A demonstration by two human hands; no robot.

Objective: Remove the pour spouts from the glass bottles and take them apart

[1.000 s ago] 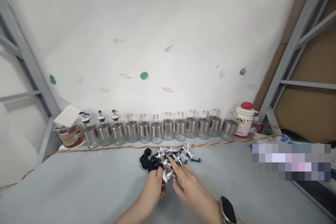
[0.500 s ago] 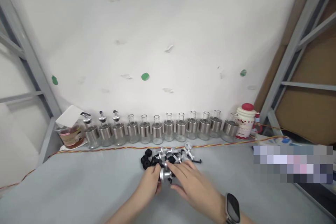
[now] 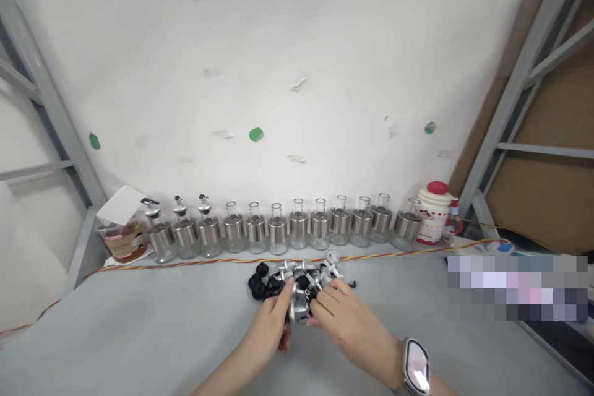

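Note:
My left hand (image 3: pixel 271 318) is closed around a silver bottle pour spout (image 3: pixel 297 306), its thumb along the left rim. The spout is tilted, with its nozzle side toward the right. Against that side, the curled fingers of my right hand (image 3: pixel 343 325) are pinched together; a bit of black shows by them, but what they grip is hidden. Just behind both hands lies a pile of loose parts: black stoppers (image 3: pixel 258 281), silver pour spouts (image 3: pixel 304 266) and small black pieces.
Along the wall stands a row of glass bottles (image 3: pixel 278 232) with metal sleeves; three at the left carry pour spouts (image 3: pixel 180 205). A twisted red-yellow cord (image 3: pixel 241 260) runs before them. A tub (image 3: pixel 125 241) stands left, a white jar with red lid (image 3: pixel 434 216) right.
The pour spout has turned more upright, its nozzles now facing right. My right hand has drawn its fingers from extended over the spout into a curled pinch at its side.

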